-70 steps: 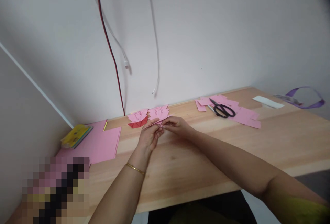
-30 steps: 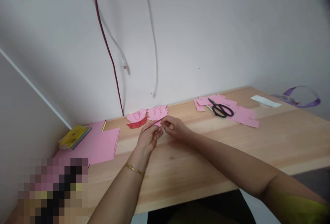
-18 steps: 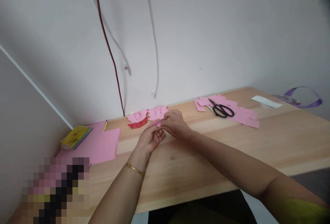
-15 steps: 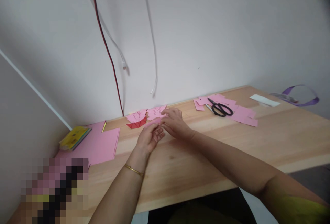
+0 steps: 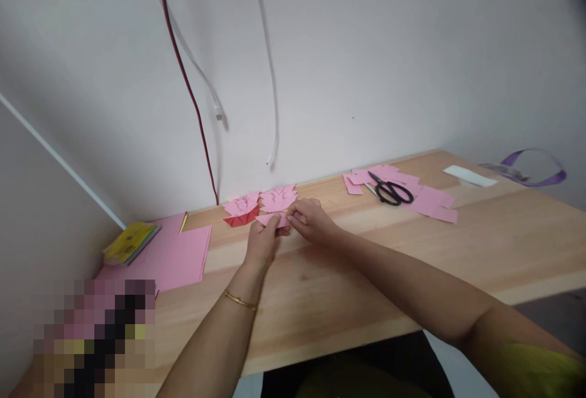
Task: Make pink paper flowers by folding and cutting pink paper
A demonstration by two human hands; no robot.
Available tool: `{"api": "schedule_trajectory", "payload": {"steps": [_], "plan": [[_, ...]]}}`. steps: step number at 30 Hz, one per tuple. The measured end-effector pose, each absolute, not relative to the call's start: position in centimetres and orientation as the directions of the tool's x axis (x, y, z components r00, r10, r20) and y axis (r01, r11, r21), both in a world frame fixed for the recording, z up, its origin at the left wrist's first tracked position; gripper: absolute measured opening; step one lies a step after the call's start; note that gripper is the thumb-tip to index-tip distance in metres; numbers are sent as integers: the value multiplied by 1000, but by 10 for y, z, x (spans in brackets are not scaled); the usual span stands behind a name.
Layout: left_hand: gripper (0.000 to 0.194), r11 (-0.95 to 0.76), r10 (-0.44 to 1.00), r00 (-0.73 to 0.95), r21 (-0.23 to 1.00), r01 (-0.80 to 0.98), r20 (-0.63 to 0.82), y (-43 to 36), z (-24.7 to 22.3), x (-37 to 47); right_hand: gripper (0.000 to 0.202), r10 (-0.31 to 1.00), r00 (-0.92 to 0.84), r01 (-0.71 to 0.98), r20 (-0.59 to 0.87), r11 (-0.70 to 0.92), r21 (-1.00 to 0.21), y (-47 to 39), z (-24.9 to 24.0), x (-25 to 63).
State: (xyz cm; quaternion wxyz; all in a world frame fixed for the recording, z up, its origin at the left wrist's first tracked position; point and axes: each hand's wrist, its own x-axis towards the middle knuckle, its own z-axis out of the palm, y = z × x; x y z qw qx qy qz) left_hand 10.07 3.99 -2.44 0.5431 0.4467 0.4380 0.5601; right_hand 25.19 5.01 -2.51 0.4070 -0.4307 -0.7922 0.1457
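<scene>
Between both hands is a small piece of pink paper, held just above the wooden table. My left hand pinches it with the thumb on top and the fingers underneath. My right hand is closed at the paper's right end, its fingertips gripping that edge. Right behind the hands lie cut pink paper shapes with jagged edges. A folded red paper piece sits just left of the held paper.
Black-handled scissors rest on pink paper scraps at the back right, near a white strip. Large pink sheets and a yellow packet lie left. Cables hang down the wall. A purple strap is far right.
My left hand has turned so its thumb lies over the pink paper, with the fingers now underneath. My right hand's fingers have drawn together and lowered slightly; more of the paper shows.
</scene>
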Motion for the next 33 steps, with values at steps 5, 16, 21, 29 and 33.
{"api": "schedule_trajectory", "payload": {"steps": [5, 16, 21, 29, 33], "plan": [[29, -82, 996, 30, 989, -124, 86, 40, -24, 97, 6, 812, -288, 562, 508, 573, -597, 49, -23, 252], [25, -297, 949, 167, 935, 195, 266, 34, -12, 91, 5, 811, -281, 534, 514, 577, -618, 45, -15, 252], [26, -256, 961, 149, 955, 148, 234, 37, -18, 92, 6, 806, -268, 534, 528, 580, -615, 44, -14, 252], [29, -243, 961, 158, 965, 102, 226, 40, -25, 92, 9, 792, -277, 474, 544, 605, -640, 48, -17, 255], [30, -229, 965, 158, 966, 120, 209, 40, -25, 92, 11, 791, -295, 475, 536, 608, -636, 49, -22, 254]]}}
